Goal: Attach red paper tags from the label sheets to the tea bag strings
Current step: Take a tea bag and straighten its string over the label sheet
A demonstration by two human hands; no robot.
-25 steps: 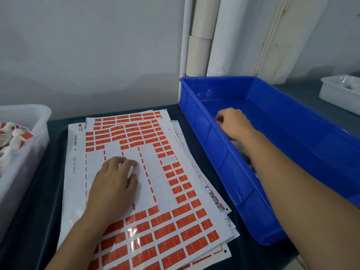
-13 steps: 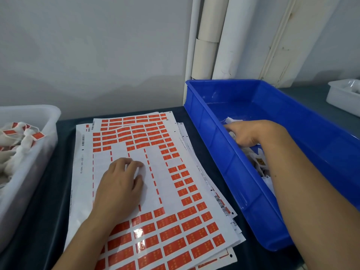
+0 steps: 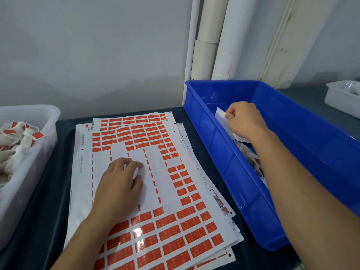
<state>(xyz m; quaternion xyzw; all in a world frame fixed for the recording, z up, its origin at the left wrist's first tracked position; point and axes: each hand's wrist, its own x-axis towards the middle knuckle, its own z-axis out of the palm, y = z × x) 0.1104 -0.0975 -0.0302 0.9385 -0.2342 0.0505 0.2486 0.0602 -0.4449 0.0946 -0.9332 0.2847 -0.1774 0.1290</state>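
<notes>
A stack of white label sheets (image 3: 175, 191) with rows of red tags (image 3: 171, 236) lies on the dark table. My left hand (image 3: 120, 184) rests palm down on the bare middle of the top sheet, fingers slightly bent. My right hand (image 3: 243, 119) is inside the blue bin (image 3: 214, 152), fingers curled round a white tea bag (image 3: 222, 117) lifted above the other white tea bags (image 3: 251, 152) in the bin.
A white tub (image 3: 44, 133) at the left holds tea bags with red tags attached (image 3: 37, 135). White pipes (image 3: 206, 45) stand against the wall behind the bin. Another white tray (image 3: 342, 98) sits at the far right.
My right hand has closed on a white tea bag and raised it inside the blue bin. My left hand has stayed on the sheet.
</notes>
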